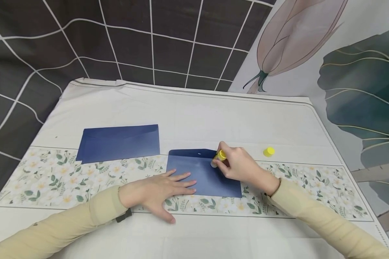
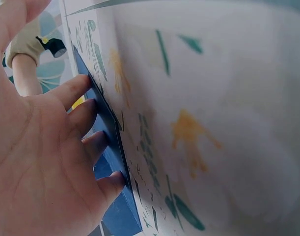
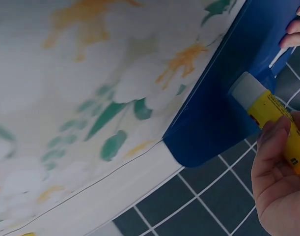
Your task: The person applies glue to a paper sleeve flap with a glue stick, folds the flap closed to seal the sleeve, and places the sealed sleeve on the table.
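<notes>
A dark blue envelope (image 1: 204,180) lies on the tablecloth with its flap (image 1: 188,153) folded out at the far edge. My left hand (image 1: 159,192) rests on its left part, fingers straight and spread; in the left wrist view the fingertips touch the blue paper (image 2: 115,206). Near the flap's right end, my right hand (image 1: 241,165) grips a yellow glue stick (image 1: 218,158), tilted with its pale end down. That glue stick (image 3: 275,113) is uncapped in the right wrist view, its tip against or just over the paper; contact is hard to tell.
A yellow cap (image 1: 269,151) stands right of the right hand. More blue envelopes (image 1: 120,144), apparently stacked, lie to the left. The white tablecloth (image 1: 194,115) has a flowered band, and a dark gridded cloth (image 1: 133,46) hangs behind the table's far edge.
</notes>
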Demonstrator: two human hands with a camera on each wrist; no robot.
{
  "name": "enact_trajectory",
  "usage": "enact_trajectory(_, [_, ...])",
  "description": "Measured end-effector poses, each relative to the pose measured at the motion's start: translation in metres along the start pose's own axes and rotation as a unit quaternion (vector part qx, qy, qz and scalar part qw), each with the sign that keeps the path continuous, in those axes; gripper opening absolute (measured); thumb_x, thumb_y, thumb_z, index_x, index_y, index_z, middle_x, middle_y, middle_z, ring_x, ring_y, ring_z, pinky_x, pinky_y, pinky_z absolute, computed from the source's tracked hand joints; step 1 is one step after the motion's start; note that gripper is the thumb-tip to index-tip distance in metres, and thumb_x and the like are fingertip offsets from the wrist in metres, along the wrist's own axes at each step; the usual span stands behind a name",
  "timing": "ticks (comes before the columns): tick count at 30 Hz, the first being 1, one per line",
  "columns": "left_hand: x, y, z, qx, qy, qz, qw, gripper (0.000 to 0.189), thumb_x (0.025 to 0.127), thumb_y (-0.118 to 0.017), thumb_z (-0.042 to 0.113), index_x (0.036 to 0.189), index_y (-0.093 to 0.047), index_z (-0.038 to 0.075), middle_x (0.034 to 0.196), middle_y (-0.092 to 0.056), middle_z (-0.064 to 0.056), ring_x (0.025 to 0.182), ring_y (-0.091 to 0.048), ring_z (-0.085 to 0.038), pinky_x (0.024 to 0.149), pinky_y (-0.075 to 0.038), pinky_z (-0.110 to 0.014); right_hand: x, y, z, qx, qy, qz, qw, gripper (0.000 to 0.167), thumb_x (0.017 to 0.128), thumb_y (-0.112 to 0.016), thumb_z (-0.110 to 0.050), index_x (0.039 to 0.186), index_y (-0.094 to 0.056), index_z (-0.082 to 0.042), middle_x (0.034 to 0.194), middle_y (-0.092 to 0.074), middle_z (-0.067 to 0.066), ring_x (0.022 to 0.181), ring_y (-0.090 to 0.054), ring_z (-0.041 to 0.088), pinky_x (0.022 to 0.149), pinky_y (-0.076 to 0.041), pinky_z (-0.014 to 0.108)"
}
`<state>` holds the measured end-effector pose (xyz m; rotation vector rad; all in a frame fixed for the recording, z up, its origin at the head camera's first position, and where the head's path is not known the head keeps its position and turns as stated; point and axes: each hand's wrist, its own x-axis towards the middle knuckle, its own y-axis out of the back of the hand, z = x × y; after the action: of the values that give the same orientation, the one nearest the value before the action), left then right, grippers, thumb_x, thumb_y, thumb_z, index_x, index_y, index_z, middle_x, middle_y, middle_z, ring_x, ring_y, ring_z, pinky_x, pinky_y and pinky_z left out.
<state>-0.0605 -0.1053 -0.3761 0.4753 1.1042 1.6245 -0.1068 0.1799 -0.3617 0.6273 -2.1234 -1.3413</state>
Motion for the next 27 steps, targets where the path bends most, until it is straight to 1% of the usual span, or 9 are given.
enact_trajectory(6, [-0.001,0.000,0.001,-0.004,0.001,0.000,1.0000,0.084,0.079,-0.066,0.055,0.149,-0.037,0.018,0.160,-0.024,0.000,0.149,-0.015,-0.026,0.118,-0.016,-0.058,0.009,-0.006,-0.004,0.000,0.018,-0.002,0.9998,0.021,0.088,-0.068,-0.019,0.093,-0.051,-0.009,0.062,-0.059,-0.006,0.044,-0.041,-0.004,0.043,-0.038,0.011])
enact_trajectory(9, [-0.001,0.000,0.001,-0.006,0.001,-0.001,1.0000,0.084,0.079,-0.066,0.055,0.149,-0.037,0.018,0.160,-0.024,0.000,0.150,-0.015,-0.026,0.118,-0.016,-0.058,0.011,-0.007,-0.006,-0.002,0.022,-0.002,0.9997,0.021,0.088,-0.068,-0.020,0.094,-0.051,-0.008,0.062,-0.057,-0.006,0.044,-0.042,-0.004,0.043,-0.038,0.011])
enact_trajectory(16, [0.000,0.001,0.001,-0.006,0.005,-0.006,0.9999,0.084,0.080,-0.066,0.056,0.149,-0.036,0.019,0.160,-0.023,0.001,0.150,-0.014,-0.025,0.118,-0.016,-0.058,0.016,-0.011,-0.009,0.005,0.037,0.002,0.9993,0.023,0.088,-0.069,-0.020,0.094,-0.051,-0.008,0.066,-0.060,-0.004,0.045,-0.044,-0.003,0.043,-0.039,0.011])
enact_trajectory(25, [0.000,0.003,0.002,-0.014,0.017,-0.018,0.9996,0.084,0.080,-0.067,0.054,0.150,-0.035,0.020,0.161,-0.021,0.004,0.150,-0.010,-0.023,0.120,-0.011,-0.056,0.028,-0.016,-0.015,0.010,0.064,-0.005,0.9979,0.024,0.088,-0.069,-0.021,0.095,-0.050,-0.008,0.070,-0.064,-0.003,0.046,-0.047,-0.001,0.045,-0.040,0.011])
enact_trajectory(27, [0.000,0.003,0.001,-0.014,0.014,-0.018,0.9996,0.084,0.080,-0.067,0.054,0.150,-0.035,0.020,0.161,-0.021,0.003,0.150,-0.010,-0.023,0.119,-0.011,-0.057,0.031,-0.017,-0.017,0.010,0.070,-0.007,0.9975,0.024,0.089,-0.069,-0.021,0.095,-0.050,-0.008,0.070,-0.065,-0.003,0.046,-0.048,-0.001,0.045,-0.040,0.011])
